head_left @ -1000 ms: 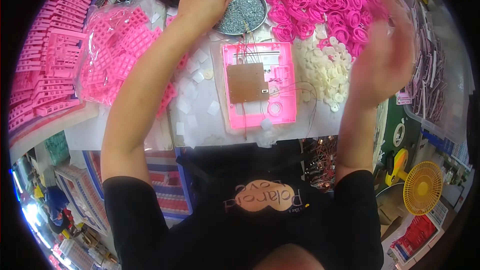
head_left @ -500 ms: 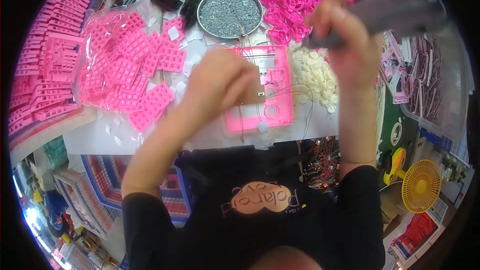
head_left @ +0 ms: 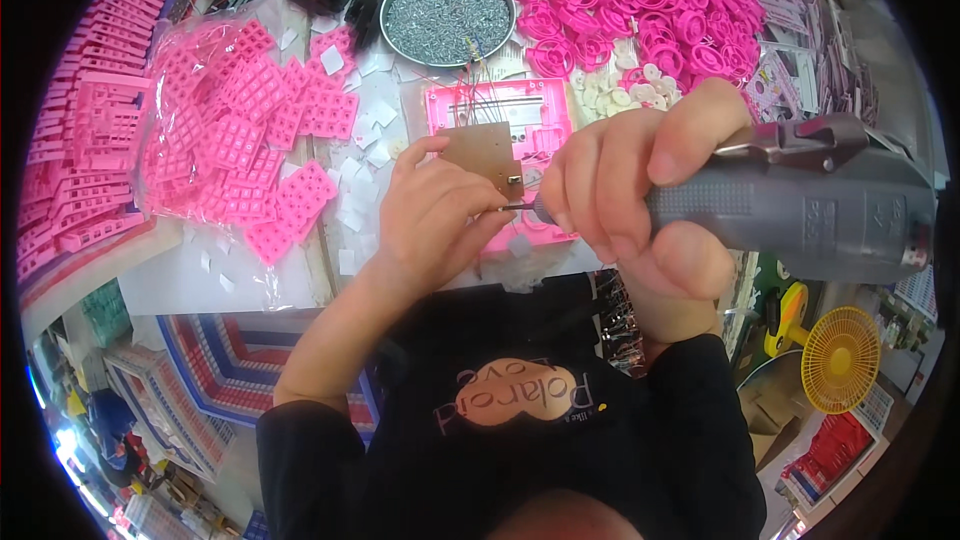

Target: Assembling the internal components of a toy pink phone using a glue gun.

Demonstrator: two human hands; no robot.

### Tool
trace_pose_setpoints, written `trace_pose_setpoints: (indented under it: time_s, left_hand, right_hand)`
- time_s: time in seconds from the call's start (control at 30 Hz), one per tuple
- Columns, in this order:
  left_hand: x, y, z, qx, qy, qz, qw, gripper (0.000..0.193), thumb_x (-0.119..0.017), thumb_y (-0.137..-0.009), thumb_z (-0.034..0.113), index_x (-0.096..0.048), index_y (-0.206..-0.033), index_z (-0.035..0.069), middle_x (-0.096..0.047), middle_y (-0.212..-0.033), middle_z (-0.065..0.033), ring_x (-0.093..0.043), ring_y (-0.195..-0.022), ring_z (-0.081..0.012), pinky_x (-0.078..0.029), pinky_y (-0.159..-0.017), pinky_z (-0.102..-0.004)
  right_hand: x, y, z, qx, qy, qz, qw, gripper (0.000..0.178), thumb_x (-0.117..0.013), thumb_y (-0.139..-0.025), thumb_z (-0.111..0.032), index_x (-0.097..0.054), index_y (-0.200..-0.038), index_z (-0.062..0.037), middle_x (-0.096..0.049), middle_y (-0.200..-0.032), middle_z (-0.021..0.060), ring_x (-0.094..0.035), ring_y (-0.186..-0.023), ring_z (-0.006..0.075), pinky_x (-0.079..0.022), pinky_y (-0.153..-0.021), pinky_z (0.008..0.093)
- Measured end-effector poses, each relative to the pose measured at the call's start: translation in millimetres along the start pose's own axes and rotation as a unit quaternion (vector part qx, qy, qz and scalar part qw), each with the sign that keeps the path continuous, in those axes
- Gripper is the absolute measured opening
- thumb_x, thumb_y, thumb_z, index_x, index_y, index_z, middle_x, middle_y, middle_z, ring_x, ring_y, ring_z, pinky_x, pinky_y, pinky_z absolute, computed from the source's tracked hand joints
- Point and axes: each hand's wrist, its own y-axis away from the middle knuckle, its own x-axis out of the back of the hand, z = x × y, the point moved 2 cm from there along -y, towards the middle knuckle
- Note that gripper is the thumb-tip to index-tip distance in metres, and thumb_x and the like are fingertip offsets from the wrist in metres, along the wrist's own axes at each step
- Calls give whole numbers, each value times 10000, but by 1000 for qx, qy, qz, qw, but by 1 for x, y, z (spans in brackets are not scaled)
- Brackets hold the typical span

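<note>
My right hand (head_left: 650,180) is wrapped round a grey electric screwdriver (head_left: 790,210) held sideways, its thin bit pointing left. The bit's tip meets the pinched thumb and finger of my left hand (head_left: 435,215); whatever lies between those fingertips is too small to make out. Beside the left fingers a brown circuit board (head_left: 478,152) with thin wires sits over a pink plastic case (head_left: 555,120). The left hand and the screwdriver cover the lower part of the case. Just beyond it stands a round metal dish (head_left: 387,30) full of small screws (head_left: 447,15).
Pink keypad pieces (head_left: 240,145) in a clear bag and white paper bits lie to the left. Pink rings (head_left: 670,15) and cream discs (head_left: 650,88) are heaped at the back right. Stacked pink cases (head_left: 105,130) line the far left; a yellow fan (head_left: 843,360) stands lower right.
The screwdriver has come down and left from the upper right, swinging level, its bit now at my left fingertips. My left hand has shifted slightly down, showing more of the circuit board.
</note>
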Motion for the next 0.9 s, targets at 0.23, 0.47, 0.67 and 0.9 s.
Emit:
trace_pose_setpoints:
  time_s: [0.23,0.47,0.67,0.9]
  left_hand:
    - [8,0,0,26,-33,-58,997,183,-795,-782,85,-674,-916,118,-735,-969,-16,-696,-902,-202,-401,-1063,-477]
    - [-6,17,2,64,-177,-128,974,122,-757,-847,118,-658,-918,108,-727,-1153,-9,-680,-1084,-164,-341,-1058,-445]
    - [-6,15,1,64,-170,-108,977,143,-769,-838,130,-639,-897,117,-726,-1099,-9,-685,-1022,-167,-358,-980,-423]
    - [-9,18,-4,91,-156,-84,980,152,-773,-790,116,-640,-864,120,-728,-1059,6,-679,-1015,-137,-353,-1017,-451]
  right_hand:
    - [13,1,10,16,83,15,996,349,-718,-856,-97,-476,-1105,-62,-584,-747,53,-573,-677,143,-484,-659,317]
    - [44,-15,52,44,211,16,976,248,-649,-890,-45,-439,-1015,-86,-518,-705,44,-474,-578,118,-430,-557,300]
    - [46,-18,65,37,218,6,975,225,-634,-899,-37,-429,-980,-83,-523,-693,50,-480,-571,112,-444,-542,303]
    - [37,-20,71,22,294,-42,955,268,-663,-892,-29,-410,-962,-80,-531,-682,64,-498,-562,128,-477,-553,322]
